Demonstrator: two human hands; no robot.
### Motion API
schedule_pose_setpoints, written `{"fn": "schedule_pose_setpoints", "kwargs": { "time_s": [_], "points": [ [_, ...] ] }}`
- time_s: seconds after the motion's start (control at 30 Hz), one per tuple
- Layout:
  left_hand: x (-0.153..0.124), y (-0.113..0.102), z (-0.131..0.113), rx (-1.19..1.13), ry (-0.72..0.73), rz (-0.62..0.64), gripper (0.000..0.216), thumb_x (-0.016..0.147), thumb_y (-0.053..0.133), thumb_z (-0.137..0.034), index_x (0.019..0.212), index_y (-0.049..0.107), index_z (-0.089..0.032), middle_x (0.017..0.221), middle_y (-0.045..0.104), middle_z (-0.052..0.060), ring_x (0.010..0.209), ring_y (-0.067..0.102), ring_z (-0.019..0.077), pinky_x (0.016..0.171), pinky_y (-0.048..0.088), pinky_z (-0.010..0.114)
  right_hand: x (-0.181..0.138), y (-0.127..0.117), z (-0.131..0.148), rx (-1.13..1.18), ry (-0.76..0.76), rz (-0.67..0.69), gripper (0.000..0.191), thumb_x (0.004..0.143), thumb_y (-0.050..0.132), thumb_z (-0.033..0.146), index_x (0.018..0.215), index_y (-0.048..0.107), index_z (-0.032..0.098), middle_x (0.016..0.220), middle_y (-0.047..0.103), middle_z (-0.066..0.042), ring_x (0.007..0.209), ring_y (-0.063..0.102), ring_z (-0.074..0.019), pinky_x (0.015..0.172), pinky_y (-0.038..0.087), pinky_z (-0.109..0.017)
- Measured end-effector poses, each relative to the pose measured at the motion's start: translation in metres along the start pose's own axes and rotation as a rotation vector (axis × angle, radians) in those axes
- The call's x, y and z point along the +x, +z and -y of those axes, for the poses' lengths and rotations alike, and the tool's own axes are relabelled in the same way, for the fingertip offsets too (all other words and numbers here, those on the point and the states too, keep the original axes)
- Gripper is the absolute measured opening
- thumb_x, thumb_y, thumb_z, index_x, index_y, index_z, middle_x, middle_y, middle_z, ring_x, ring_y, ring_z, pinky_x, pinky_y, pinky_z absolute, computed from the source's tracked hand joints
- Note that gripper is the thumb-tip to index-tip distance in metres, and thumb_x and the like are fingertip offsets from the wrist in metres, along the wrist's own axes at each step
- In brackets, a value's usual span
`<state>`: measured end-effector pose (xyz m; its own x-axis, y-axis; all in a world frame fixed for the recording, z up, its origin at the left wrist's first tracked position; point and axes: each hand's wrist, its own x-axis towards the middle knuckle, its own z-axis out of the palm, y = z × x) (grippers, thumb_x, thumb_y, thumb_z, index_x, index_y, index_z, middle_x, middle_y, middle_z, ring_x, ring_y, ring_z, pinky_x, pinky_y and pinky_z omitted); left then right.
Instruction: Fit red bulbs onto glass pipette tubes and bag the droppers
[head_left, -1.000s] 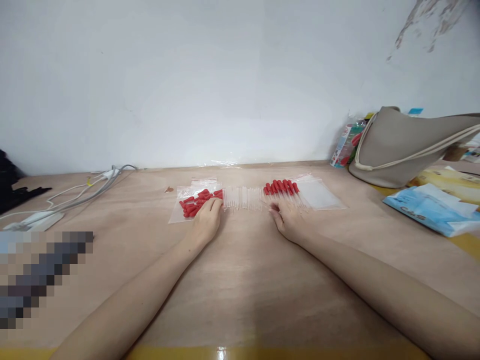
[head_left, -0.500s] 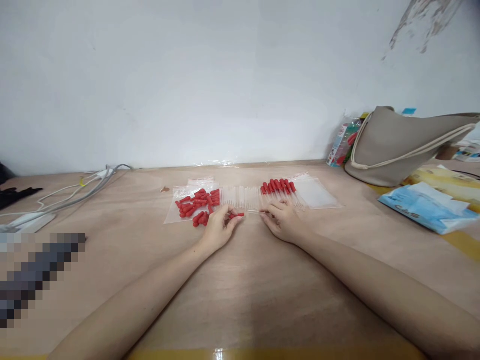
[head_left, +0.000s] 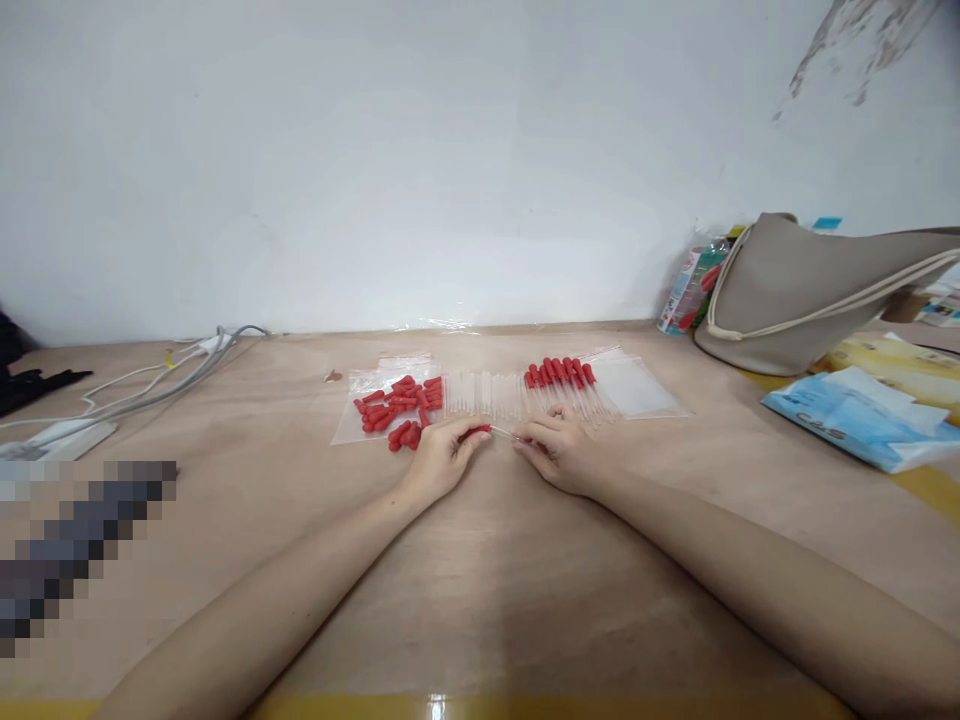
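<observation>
My left hand [head_left: 444, 452] pinches a red rubber dropper bulb [head_left: 480, 430] near the middle of the table. Between thumb and fingers, my right hand [head_left: 553, 446] grips a thin clear glass dropper tube [head_left: 504, 432]. The tube's end meets the bulb's mouth; how deep it sits inside I cannot tell. A pile of loose red bulbs [head_left: 401, 400] lies left of my left hand on a clear plastic bag. Behind both hands is a row of bare glass tubes [head_left: 484, 393]. Several droppers with red bulbs [head_left: 559, 372] lie side by side beyond my right hand.
A flat clear zip bag [head_left: 641, 385] lies at the right of the droppers. Farther right are a blue tissue pack [head_left: 847, 420], a grey bag [head_left: 802, 295] and a plastic bottle [head_left: 686, 290]. Cables with a white power strip [head_left: 67, 440] run along the left. A wall [head_left: 375, 180] stands behind.
My right hand has drawn slightly left with the tube, and its end has come together with the bulb in my left hand. The gap between them has closed.
</observation>
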<state>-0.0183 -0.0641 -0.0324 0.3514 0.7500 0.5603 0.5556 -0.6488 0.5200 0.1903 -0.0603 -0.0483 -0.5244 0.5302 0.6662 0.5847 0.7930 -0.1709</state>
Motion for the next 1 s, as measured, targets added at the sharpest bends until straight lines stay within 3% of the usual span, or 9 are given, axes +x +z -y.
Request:
{"fn": "schedule_pose_setpoints", "kwargs": {
  "time_s": [0.17,0.4,0.63,1.0],
  "points": [
    [-0.002,-0.002,0.000,-0.029,0.067,0.050,0.018,0.084,0.051,-0.025,0.094,0.065,-0.019,0.088,0.069,0.004,0.081,0.063,0.0172,0.073,0.049,0.029,0.000,-0.002,-0.005,0.048,0.004,0.060,0.017,0.087,0.045,0.021,0.091,0.061,0.020,0.081,0.065,-0.002,0.074,0.057,-0.0116,0.075,0.029,-0.031],
    [-0.003,-0.003,-0.003,0.057,0.119,0.169,0.019,0.086,0.049,-0.026,0.087,0.065,-0.017,0.077,0.066,0.005,0.071,0.059,0.0156,0.066,0.046,0.027,0.001,-0.010,-0.006,-0.029,-0.045,0.090,0.020,0.087,0.044,0.021,0.088,0.064,0.022,0.078,0.064,-0.001,0.068,0.054,-0.0108,0.076,0.026,-0.032],
    [-0.005,-0.002,-0.004,0.122,0.178,0.172,0.022,0.087,0.046,-0.030,0.087,0.063,-0.016,0.072,0.062,0.004,0.068,0.056,0.0145,0.063,0.043,0.025,0.000,-0.010,0.004,-0.120,-0.051,0.056,0.024,0.088,0.041,0.023,0.082,0.064,0.020,0.070,0.061,-0.001,0.064,0.050,-0.0109,0.071,0.024,-0.030],
    [-0.008,0.000,-0.002,0.098,0.215,0.214,0.017,0.087,0.047,-0.026,0.089,0.061,-0.016,0.078,0.063,0.004,0.071,0.057,0.0144,0.064,0.043,0.024,0.005,-0.007,0.014,-0.173,-0.086,0.129,0.029,0.089,0.037,0.023,0.072,0.059,0.016,0.064,0.060,-0.001,0.057,0.044,-0.0104,0.068,0.022,-0.030]
  ]
}}
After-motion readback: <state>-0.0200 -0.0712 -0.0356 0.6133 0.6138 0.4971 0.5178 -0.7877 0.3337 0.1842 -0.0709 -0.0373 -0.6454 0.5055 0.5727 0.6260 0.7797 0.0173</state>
